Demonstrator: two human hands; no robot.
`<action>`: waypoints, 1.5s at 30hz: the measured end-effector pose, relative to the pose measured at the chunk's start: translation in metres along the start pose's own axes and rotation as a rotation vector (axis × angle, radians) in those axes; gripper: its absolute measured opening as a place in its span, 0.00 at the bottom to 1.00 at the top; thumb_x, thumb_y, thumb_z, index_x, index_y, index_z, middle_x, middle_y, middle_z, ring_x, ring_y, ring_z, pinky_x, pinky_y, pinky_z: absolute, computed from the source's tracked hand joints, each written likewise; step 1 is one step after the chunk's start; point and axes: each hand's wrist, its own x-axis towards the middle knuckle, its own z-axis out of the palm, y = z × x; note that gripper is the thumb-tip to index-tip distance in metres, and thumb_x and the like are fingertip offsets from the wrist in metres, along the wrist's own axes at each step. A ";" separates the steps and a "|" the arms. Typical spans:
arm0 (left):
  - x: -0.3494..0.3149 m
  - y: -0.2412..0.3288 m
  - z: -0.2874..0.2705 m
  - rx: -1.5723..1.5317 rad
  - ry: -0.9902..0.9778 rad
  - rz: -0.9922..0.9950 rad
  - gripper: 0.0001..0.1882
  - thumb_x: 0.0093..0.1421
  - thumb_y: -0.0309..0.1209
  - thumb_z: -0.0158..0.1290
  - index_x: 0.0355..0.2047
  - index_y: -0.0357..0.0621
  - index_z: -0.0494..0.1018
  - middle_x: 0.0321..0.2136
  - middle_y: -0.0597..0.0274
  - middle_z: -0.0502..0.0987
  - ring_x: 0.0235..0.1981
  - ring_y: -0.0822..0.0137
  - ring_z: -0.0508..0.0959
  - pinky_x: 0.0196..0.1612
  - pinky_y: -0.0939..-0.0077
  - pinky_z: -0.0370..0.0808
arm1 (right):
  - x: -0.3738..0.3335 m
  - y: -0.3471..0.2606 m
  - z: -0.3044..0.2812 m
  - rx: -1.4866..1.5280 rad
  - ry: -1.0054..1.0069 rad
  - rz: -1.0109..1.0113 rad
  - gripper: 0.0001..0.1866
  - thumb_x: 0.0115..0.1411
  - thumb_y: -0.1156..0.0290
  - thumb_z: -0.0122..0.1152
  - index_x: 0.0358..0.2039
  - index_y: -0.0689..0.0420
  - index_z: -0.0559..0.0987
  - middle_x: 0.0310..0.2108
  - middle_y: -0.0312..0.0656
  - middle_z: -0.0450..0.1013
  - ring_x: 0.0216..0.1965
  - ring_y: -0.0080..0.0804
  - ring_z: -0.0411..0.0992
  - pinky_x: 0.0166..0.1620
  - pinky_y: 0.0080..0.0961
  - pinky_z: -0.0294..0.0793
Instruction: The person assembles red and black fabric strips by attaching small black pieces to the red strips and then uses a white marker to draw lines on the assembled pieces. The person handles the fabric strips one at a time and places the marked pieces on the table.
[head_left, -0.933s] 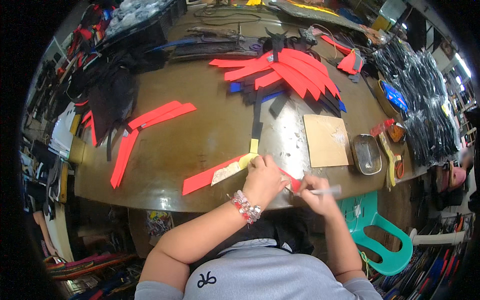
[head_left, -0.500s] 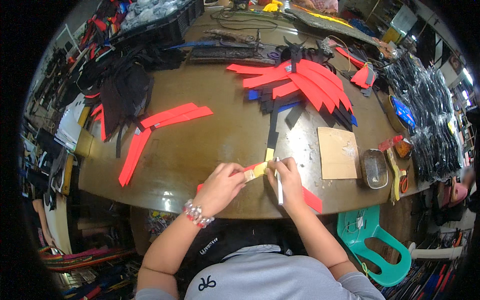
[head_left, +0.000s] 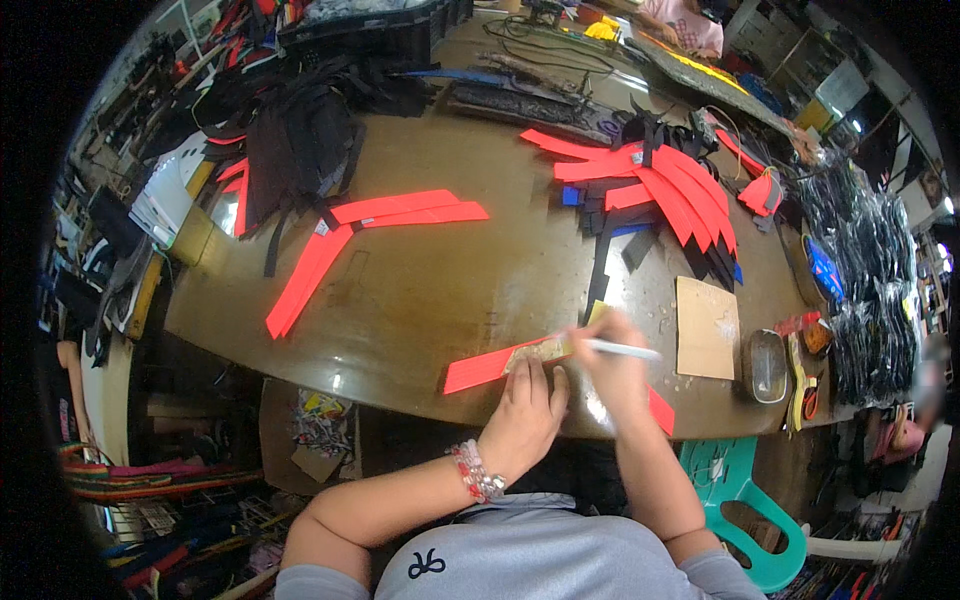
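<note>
Near the table's front edge lies a red-orange strap point(head_left: 473, 371), with a worn yellowish strip point(head_left: 540, 352) across it. My left hand point(head_left: 523, 418), a beaded bracelet at its wrist, rests with fingers stretched out against the yellowish strip and holds nothing. My right hand point(head_left: 613, 368), slightly blurred, grips a slim white pen point(head_left: 625, 349) that sticks out sideways to the right. The pen's tip is hidden by the fingers. Beyond that hand, a black strap point(head_left: 598, 270) leads back toward a fanned pile of red-orange straps point(head_left: 690, 190).
Two folded red-orange straps point(head_left: 310, 275) and a black heap point(head_left: 300, 140) lie at left. To my right are a cardboard sheet point(head_left: 706, 328), a metal tin point(head_left: 765, 366), orange-handled scissors point(head_left: 810, 400) and plastic-wrapped stacks point(head_left: 860, 260). A green chair point(head_left: 735, 500) stands by the front edge.
My left hand has loosened from its pinch and now lies flatter on the strip, nearer my body. The white pen has swung from upright to nearly level. The whole view has shifted.
</note>
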 end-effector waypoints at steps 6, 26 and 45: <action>-0.016 0.003 0.018 -0.288 0.041 -0.040 0.38 0.58 0.46 0.53 0.59 0.28 0.57 0.57 0.27 0.58 0.61 0.31 0.56 0.65 0.43 0.52 | -0.003 -0.026 0.044 -0.254 -0.173 0.107 0.13 0.53 0.69 0.65 0.20 0.61 0.71 0.17 0.50 0.72 0.21 0.44 0.75 0.25 0.35 0.71; 0.078 -0.103 -0.026 -0.663 0.060 -0.515 0.12 0.54 0.33 0.60 0.34 0.40 0.74 0.32 0.54 0.78 0.36 0.58 0.78 0.42 0.65 0.74 | 0.286 0.102 -0.096 -0.966 0.158 -0.528 0.12 0.52 0.74 0.60 0.39 0.55 0.79 0.33 0.49 0.75 0.39 0.49 0.73 0.40 0.42 0.72; -0.018 -0.210 -0.055 -0.983 0.706 -0.610 0.16 0.70 0.35 0.41 0.52 0.38 0.62 0.43 0.53 0.77 0.26 0.79 0.74 0.28 0.85 0.72 | 0.180 0.081 -0.048 -0.599 -0.134 -0.410 0.20 0.45 0.66 0.71 0.38 0.59 0.77 0.36 0.55 0.73 0.39 0.54 0.72 0.44 0.45 0.73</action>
